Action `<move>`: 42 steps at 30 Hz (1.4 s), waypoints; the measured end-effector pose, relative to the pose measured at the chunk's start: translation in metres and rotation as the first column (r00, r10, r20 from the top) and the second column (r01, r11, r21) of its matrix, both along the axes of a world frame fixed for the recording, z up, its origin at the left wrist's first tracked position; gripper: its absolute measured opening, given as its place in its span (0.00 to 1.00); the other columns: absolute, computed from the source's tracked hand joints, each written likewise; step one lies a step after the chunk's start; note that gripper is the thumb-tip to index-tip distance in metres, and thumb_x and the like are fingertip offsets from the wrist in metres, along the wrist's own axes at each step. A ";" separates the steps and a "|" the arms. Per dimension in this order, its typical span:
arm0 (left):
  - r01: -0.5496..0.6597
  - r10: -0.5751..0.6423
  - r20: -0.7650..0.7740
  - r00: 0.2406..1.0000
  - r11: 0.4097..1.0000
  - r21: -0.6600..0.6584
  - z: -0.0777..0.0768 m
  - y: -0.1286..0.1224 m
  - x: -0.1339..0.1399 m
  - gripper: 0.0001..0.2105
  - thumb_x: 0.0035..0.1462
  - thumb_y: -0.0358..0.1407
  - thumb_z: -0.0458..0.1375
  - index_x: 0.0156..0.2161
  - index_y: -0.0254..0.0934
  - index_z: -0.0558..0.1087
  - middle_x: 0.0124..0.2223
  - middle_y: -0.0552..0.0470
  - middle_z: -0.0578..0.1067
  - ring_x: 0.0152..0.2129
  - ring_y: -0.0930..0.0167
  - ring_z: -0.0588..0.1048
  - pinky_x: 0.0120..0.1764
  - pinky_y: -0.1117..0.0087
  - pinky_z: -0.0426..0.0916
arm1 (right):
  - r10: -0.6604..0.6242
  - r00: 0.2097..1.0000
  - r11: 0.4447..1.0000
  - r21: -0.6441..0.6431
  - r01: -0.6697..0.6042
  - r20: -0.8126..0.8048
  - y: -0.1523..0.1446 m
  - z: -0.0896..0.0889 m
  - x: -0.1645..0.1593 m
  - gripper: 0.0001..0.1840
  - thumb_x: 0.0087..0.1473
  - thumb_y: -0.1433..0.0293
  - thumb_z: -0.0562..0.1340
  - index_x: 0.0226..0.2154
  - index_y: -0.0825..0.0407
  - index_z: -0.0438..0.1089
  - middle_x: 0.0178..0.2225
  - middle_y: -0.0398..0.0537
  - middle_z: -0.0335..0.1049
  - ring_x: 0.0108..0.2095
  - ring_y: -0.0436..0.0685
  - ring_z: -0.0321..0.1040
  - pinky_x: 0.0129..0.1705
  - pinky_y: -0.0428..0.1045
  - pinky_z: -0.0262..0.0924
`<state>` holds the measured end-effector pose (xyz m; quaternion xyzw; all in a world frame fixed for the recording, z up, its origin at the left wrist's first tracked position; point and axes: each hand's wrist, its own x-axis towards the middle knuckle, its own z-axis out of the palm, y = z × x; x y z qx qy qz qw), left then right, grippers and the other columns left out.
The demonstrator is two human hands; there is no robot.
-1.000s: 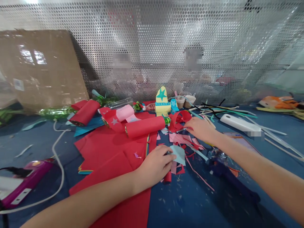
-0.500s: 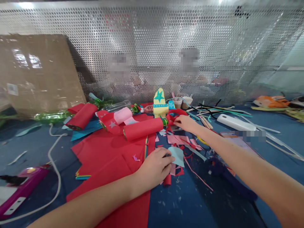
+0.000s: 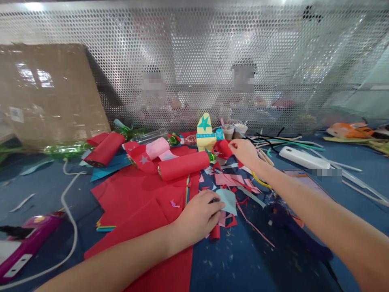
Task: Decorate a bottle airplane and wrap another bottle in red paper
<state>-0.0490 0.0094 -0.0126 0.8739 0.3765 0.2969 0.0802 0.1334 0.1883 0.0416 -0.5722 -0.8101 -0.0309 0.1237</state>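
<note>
My right hand (image 3: pixel 244 152) reaches to the back middle of the table, its fingertips pinching a curled red paper piece (image 3: pixel 223 149). Just left of it lies a green bottle wrapped in red paper (image 3: pixel 184 165), its neck pointing right. My left hand (image 3: pixel 199 215) rests with curled fingers at the edge of the red paper sheets (image 3: pixel 130 194). Something dark shows between its fingers, and a short red roll (image 3: pixel 215 232) sticks out below them; what it grips is mostly hidden. A light blue paper piece (image 3: pixel 226 200) lies by its fingertips.
Paper scraps (image 3: pixel 231 179) litter the middle. A dark blue glue gun (image 3: pixel 299 233) lies under my right forearm, near a phone (image 3: pixel 306 182) and a white-handled tool (image 3: pixel 304 157). Left are a purple power strip (image 3: pixel 33 235) and white cable (image 3: pixel 71 219). A perforated metal panel (image 3: pixel 194 61) closes the back.
My right hand has shifted slightly right, and the red paper piece at its fingertips has gone from a long loop to a compact curl. My left hand stays in place.
</note>
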 end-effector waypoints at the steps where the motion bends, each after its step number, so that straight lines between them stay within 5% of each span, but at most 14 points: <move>1: -0.001 0.001 0.000 1.000 1.000 -0.001 0.000 0.000 0.000 0.11 0.59 0.27 0.53 0.45 0.36 0.74 0.43 0.46 0.74 0.41 0.66 0.71 0.45 0.63 0.70 | -0.010 1.000 1.000 0.023 0.010 0.006 -0.001 0.002 0.000 0.16 0.59 0.63 0.58 0.49 0.52 0.65 0.49 0.51 0.66 0.44 0.56 0.68 0.44 0.57 0.66; 5: 0.001 -0.001 -0.004 1.000 1.000 -0.014 0.000 0.000 0.000 0.10 0.59 0.27 0.53 0.44 0.35 0.74 0.42 0.46 0.74 0.41 0.66 0.72 0.45 0.63 0.70 | 0.013 0.999 0.993 0.118 -0.019 0.048 -0.011 0.006 -0.002 0.18 0.59 0.64 0.59 0.50 0.53 0.64 0.50 0.52 0.66 0.44 0.57 0.68 0.44 0.57 0.66; 12: 0.003 -0.003 -0.016 1.000 1.000 -0.006 0.002 0.000 0.001 0.11 0.59 0.27 0.53 0.44 0.35 0.74 0.42 0.46 0.74 0.40 0.66 0.71 0.45 0.63 0.70 | 0.289 0.936 0.943 0.111 -0.315 0.202 -0.031 -0.002 -0.013 0.19 0.58 0.64 0.59 0.51 0.52 0.64 0.52 0.52 0.64 0.48 0.59 0.65 0.47 0.60 0.63; 25: 0.000 0.000 -0.030 1.000 1.000 0.009 0.004 0.001 0.001 0.12 0.58 0.26 0.51 0.43 0.36 0.74 0.42 0.46 0.74 0.40 0.66 0.72 0.44 0.63 0.70 | 0.110 0.982 0.993 0.026 -0.115 0.151 -0.009 0.004 -0.015 0.16 0.59 0.64 0.58 0.49 0.52 0.65 0.50 0.52 0.66 0.44 0.56 0.67 0.44 0.57 0.65; 37: -0.008 0.008 -0.024 1.000 1.000 0.009 0.005 0.000 0.001 0.12 0.59 0.26 0.51 0.44 0.36 0.74 0.42 0.46 0.75 0.41 0.66 0.72 0.45 0.61 0.71 | 0.364 0.917 0.929 -0.129 -0.346 0.160 -0.009 -0.004 -0.004 0.17 0.59 0.64 0.59 0.49 0.53 0.65 0.50 0.51 0.66 0.45 0.57 0.67 0.44 0.58 0.65; 42: 0.008 -0.007 -0.029 1.000 1.000 0.028 0.005 0.003 0.001 0.13 0.59 0.26 0.49 0.44 0.37 0.74 0.42 0.46 0.74 0.40 0.65 0.72 0.43 0.60 0.72 | 0.346 0.916 0.938 -0.095 -0.333 0.202 -0.014 -0.003 -0.005 0.17 0.59 0.64 0.58 0.49 0.52 0.65 0.50 0.51 0.66 0.45 0.57 0.67 0.45 0.58 0.65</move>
